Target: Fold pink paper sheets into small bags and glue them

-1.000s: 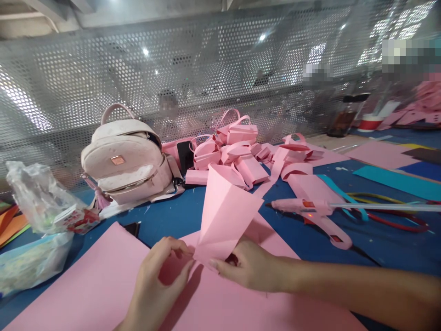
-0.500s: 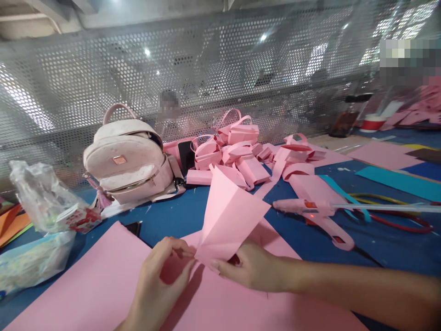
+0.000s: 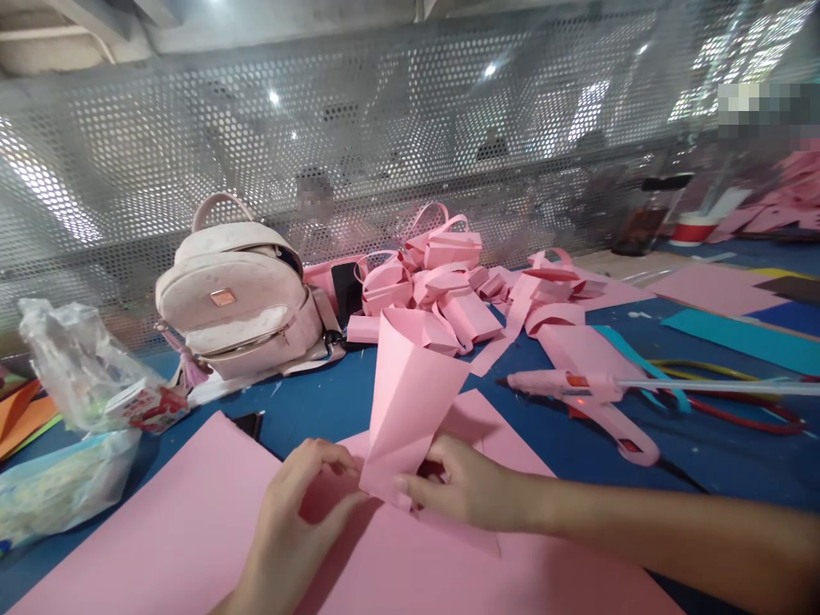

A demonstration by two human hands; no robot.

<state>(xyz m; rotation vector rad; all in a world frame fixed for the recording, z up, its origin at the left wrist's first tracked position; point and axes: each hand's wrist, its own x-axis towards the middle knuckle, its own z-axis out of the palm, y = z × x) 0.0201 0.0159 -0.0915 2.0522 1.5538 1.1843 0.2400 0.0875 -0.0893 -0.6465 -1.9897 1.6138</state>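
A folded pink paper bag (image 3: 410, 401), its wide mouth upward and its body narrowing downward, stands tilted above pink paper sheets. My right hand (image 3: 471, 483) grips its lower right side, thumb in front and the other fingers partly hidden behind. Beside the bottom left corner is my left hand (image 3: 307, 504), its thumb and forefinger apart in a curve; I cannot tell whether the tips touch the paper. Under both hands lies a large pink sheet (image 3: 192, 512).
A pink glue gun (image 3: 576, 386) with a lit orange light lies at right, near a turquoise strip (image 3: 736, 339). Behind are a heap of small pink paper bags (image 3: 452, 248) and a pale backpack (image 3: 237, 290). Plastic bags (image 3: 70, 367) sit at left, before a perforated metal screen (image 3: 410, 128).
The pink paper bag has shifted left and turned more upright with my right hand. My left thumb and forefinger have come apart from their pinch at its lower corner.
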